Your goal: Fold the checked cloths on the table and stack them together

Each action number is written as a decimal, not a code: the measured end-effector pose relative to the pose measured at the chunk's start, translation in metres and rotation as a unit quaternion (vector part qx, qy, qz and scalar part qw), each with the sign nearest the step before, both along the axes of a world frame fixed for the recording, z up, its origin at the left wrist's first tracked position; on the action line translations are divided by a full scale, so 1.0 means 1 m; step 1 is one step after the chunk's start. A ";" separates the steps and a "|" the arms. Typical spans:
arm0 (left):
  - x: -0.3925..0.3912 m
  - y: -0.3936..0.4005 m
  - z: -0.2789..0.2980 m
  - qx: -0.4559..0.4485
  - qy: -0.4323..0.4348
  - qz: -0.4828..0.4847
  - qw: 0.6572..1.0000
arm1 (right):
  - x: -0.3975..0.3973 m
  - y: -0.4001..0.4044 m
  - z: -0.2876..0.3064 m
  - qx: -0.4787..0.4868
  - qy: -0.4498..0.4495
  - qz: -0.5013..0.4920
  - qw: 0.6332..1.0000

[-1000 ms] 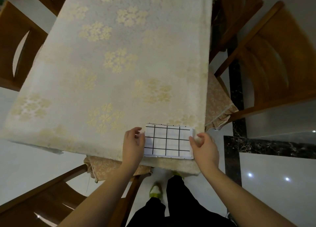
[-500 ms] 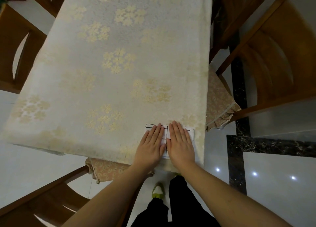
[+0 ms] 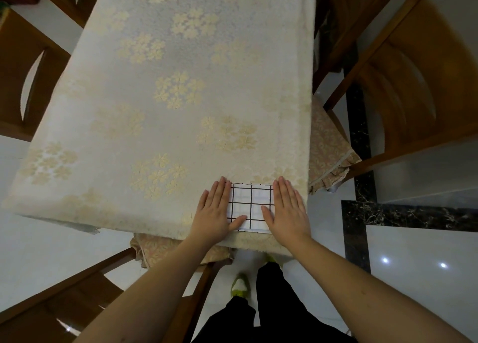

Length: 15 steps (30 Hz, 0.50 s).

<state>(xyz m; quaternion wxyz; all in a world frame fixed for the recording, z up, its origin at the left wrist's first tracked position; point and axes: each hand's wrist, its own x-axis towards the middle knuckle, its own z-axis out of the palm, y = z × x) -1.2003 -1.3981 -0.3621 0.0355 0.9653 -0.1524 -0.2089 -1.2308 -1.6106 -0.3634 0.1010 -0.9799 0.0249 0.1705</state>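
Both palms flat on the folded checked cloth at the near edge of the table

The checked cloth (image 3: 251, 205) lies folded into a small rectangle close to the table's (image 3: 181, 84) near right corner, its long axis running left to right between the two hands. The left hand (image 3: 216, 211) presses on its left end and the right hand (image 3: 286, 212) on its right end, fingers straight and together, pointing away from the person, gripping nothing. The middle strip of the cloth shows bare between them, so each hand is equally close to its own end. No other checked cloth is in view, so this flattening looks like the closing step; any lift would start from either short end.
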 end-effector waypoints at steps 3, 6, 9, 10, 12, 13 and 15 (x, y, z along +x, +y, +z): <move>0.009 0.001 0.011 -0.012 0.041 -0.004 0.999 | 0.003 -0.006 0.008 0.018 0.014 0.019 1.000; 0.019 0.002 0.033 -0.045 0.057 0.014 0.997 | 0.007 -0.008 0.029 0.045 0.041 -0.002 0.998; 0.004 -0.001 0.052 -0.072 -0.018 0.026 0.997 | -0.002 0.001 0.060 0.072 0.041 -0.035 0.996; -0.006 -0.002 0.057 -0.076 -0.025 0.029 0.996 | -0.008 0.006 0.070 0.074 0.047 -0.030 0.996; -0.029 -0.007 0.068 -0.070 -0.023 0.009 0.997 | -0.027 0.014 0.090 0.077 0.052 -0.033 0.995; -0.041 -0.009 0.075 -0.064 -0.017 -0.005 0.998 | -0.039 0.018 0.100 0.073 0.049 -0.039 0.995; -0.064 -0.009 0.089 -0.044 -0.030 -0.053 0.997 | -0.067 0.024 0.117 0.055 0.038 -0.060 0.996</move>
